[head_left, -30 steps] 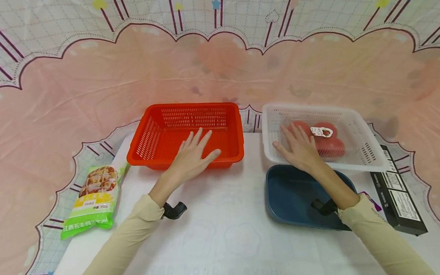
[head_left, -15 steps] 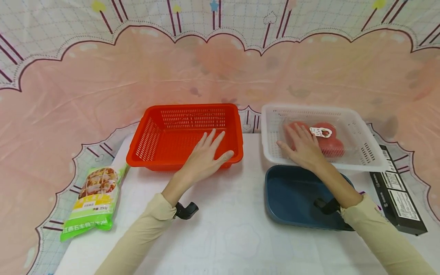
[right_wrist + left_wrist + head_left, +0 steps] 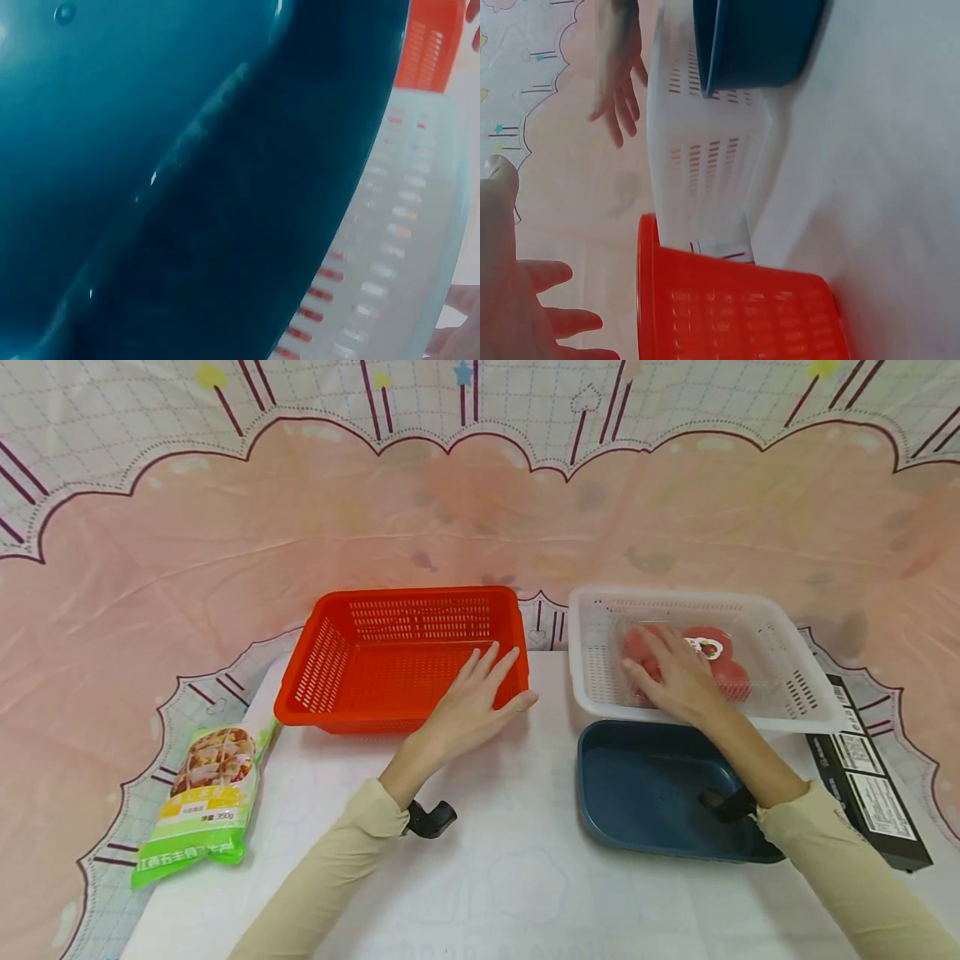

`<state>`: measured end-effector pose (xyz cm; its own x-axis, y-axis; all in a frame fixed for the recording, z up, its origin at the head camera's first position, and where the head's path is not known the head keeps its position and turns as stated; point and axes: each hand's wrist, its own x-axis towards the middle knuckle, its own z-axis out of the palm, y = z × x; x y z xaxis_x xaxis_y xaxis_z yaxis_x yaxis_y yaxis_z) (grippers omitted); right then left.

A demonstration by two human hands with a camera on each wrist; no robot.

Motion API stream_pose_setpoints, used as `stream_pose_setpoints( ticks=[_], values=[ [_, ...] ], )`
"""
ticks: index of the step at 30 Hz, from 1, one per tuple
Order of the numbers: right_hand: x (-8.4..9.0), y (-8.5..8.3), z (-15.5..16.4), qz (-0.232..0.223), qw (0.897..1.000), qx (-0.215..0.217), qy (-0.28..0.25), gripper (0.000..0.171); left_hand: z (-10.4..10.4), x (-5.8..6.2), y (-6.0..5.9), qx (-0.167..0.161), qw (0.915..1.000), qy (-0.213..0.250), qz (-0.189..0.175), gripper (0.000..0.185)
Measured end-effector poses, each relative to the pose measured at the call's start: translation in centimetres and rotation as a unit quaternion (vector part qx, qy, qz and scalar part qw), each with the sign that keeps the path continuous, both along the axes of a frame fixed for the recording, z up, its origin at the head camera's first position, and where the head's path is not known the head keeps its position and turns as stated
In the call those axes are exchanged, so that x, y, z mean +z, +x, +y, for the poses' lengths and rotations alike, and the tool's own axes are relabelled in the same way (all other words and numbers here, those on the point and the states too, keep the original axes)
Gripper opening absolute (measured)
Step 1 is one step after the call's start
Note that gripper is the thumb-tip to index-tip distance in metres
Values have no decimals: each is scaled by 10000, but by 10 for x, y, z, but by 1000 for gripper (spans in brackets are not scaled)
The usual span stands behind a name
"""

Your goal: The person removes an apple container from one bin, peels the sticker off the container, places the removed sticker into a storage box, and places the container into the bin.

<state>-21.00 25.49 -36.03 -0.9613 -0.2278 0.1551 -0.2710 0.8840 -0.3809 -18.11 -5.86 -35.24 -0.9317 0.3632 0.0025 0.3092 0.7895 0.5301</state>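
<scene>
My left hand (image 3: 476, 702) is spread over the right front corner of the red basket (image 3: 322, 714), holding nothing. In the left wrist view its thumb and fingers (image 3: 570, 321) stretch out beside the red rim. My right hand (image 3: 678, 681) reaches over the white basket (image 3: 795, 714), its fingers over the left part of a clear pack of red tomatoes (image 3: 731, 681) with a white label. The hand partly covers the pack. In the left wrist view the right hand (image 3: 616, 94) shows loose, extended fingers beside the white basket's rim.
A dark blue bin (image 3: 637, 793) stands in front of the white basket, under my right forearm. At the right lies a long black box (image 3: 870, 785) with white labels. A green and yellow food bag (image 3: 206, 793) lies at the table's left edge.
My left hand has moved right, from the middle of the red basket to its right front corner. The right hand has shifted slightly right, further over the tomato pack.
</scene>
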Motion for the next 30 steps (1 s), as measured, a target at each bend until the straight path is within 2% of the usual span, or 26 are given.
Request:
stream_pose_setpoints(
  ticks=[4, 9, 16, 24, 30],
  values=[
    [2, -3, 7, 49, 10000, -42, 0, 68, 10, -1, -1, -52, 9998, 173, -100, 82],
    [5, -5, 20, -131, 9998, -152, 38, 72, 21, -1, -1, -185, 9991, 328, -205, 83],
    [5, -9, 36, -183, 9995, -251, 27, 75, 34, -2, -2, -319, 9980, 524, -124, 81],
    [6, -14, 52, -467, 9982, -297, -230, 77, 52, -6, -5, -393, 9962, 738, -232, 79],
    [5, -19, 63, -394, 9976, -248, -522, 73, 65, -10, -6, -398, 9941, 954, -338, 80]
  ],
)
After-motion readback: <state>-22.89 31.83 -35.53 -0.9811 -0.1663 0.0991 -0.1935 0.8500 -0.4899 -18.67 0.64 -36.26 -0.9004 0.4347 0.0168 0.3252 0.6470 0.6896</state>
